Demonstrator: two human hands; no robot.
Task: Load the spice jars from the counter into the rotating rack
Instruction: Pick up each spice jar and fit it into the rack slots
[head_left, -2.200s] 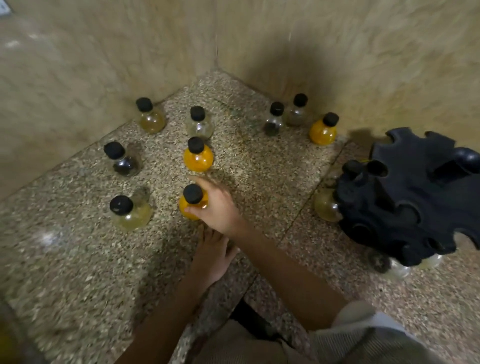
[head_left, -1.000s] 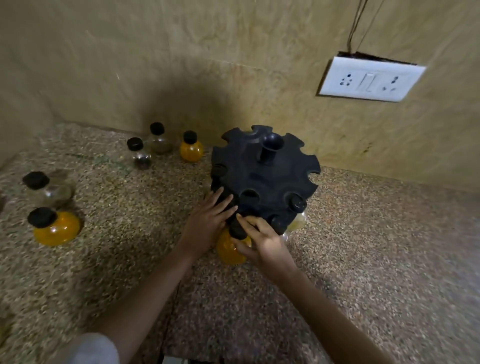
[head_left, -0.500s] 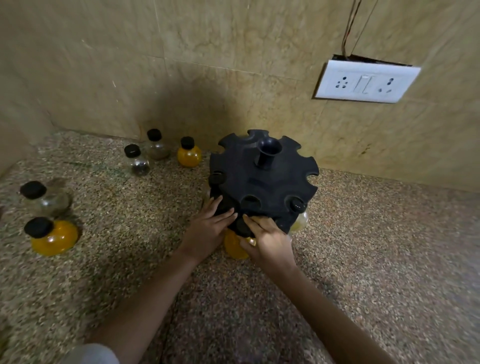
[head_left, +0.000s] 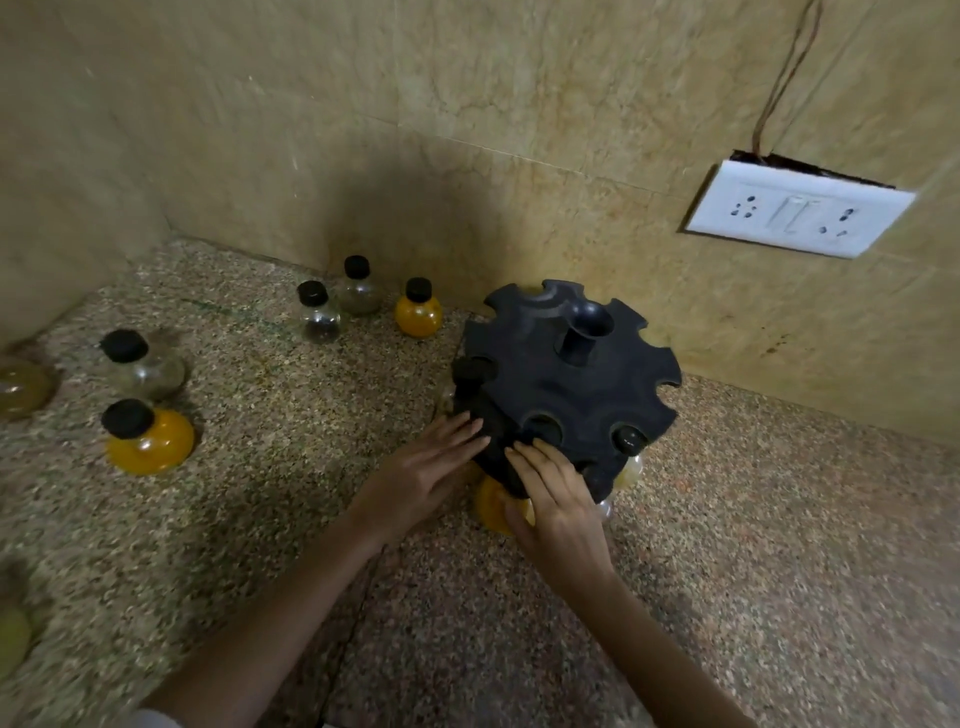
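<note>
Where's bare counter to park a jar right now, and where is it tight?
Free: the counter right of the rack, up to the wall, and the near strip below both forearms. A bare lane runs between the left jars and the back trio. Tight: the rack's front, where both hands work an orange jar.

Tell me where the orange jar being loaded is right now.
In the head view, the orange jar sits at the near edge of the black rack, under its rim, between the left hand and right hand.
</note>
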